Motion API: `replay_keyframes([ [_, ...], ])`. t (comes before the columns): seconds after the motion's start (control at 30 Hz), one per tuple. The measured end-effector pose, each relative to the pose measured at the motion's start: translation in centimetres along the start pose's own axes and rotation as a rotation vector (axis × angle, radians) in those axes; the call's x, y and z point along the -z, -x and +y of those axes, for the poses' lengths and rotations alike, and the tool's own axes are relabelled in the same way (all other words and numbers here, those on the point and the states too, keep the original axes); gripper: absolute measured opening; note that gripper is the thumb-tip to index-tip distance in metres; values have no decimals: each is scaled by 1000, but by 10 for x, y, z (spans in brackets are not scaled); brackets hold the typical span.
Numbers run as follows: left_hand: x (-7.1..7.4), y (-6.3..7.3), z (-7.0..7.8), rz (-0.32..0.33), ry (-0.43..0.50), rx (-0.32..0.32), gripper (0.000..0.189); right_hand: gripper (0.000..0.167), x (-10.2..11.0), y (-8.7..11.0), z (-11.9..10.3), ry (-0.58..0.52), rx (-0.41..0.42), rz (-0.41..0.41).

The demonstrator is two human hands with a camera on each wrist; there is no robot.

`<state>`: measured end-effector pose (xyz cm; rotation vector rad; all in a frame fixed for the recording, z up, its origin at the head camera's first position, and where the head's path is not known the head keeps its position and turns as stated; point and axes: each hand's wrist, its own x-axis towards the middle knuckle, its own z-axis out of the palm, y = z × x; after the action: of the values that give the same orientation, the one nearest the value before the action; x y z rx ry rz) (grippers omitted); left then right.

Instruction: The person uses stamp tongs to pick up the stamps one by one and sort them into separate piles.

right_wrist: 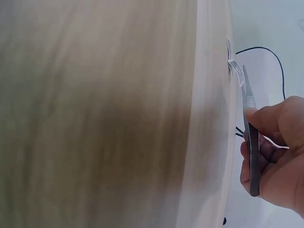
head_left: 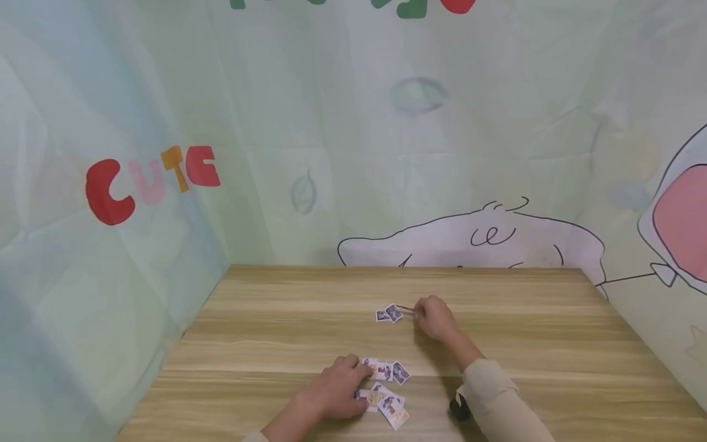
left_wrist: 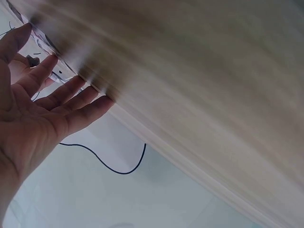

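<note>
My right hand (head_left: 437, 317) holds metal tweezers (right_wrist: 251, 137) between thumb and fingers, over the far part of the table. The tweezers' tips are at two small picture cards (head_left: 393, 313) that overlap; whether they pinch one I cannot tell. My left hand (head_left: 341, 388) rests nearer the front, its fingers spread and fingertips touching down. Beside its fingers is an upper row of picture cards (head_left: 382, 371), with a tilted card (head_left: 401, 372) at its right end. Below lies a looser cluster of cards (head_left: 393, 410), overlapping and askew. The left fingers partly cover both groups.
The wood-grain table (head_left: 265, 319) reaches back to a printed cloth backdrop (head_left: 309, 123) with a cartoon figure and letters. A small black object (head_left: 459, 407) with a bit of yellow is by the right sleeve (head_left: 499, 393).
</note>
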<state>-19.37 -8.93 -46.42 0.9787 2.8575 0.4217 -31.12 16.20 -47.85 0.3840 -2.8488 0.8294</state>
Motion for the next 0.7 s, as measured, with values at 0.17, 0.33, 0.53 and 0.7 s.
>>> replay_keyframes([
  [0.17,-1,-1,-1,-2,-5,3,52,12,-1,-1,1,-14,40,-12],
  [0.33,-1,-1,-1,-4,-12,3,53,12,0,-1,4,28,56,16],
  [0.53,-1,-1,0,-6,-17,3,53,13,2,0,4,84,106,8],
  [0.7,-1,-1,0,-3,-22,2,53,20,4,1,2,180,169,61],
])
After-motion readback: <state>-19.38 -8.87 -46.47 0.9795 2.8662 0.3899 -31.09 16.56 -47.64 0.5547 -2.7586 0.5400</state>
